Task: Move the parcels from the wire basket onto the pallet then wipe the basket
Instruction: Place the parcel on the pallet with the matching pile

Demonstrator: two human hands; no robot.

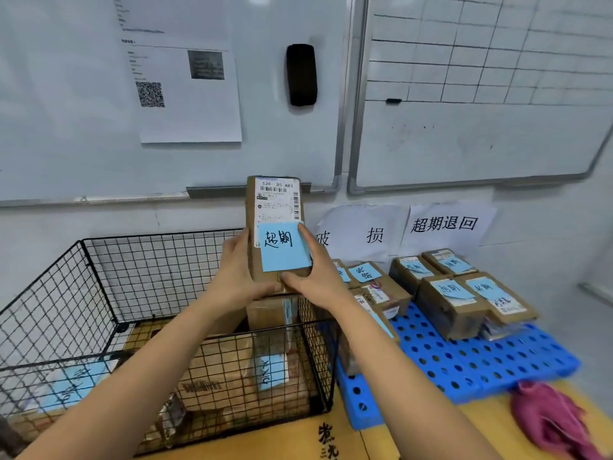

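Both hands are holding one parcel (273, 207) upright above the wire basket (109, 277): left hand (240, 277) gripping its left edge, right hand (315, 277) its right. More parcels are sitting on the blue pallet (464, 360), pink rag (547, 416) nearby.

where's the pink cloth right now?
Head view, bottom right: the pink cloth lies crumpled on the yellow surface at the near edge of the blue pallet, right of the wire basket.
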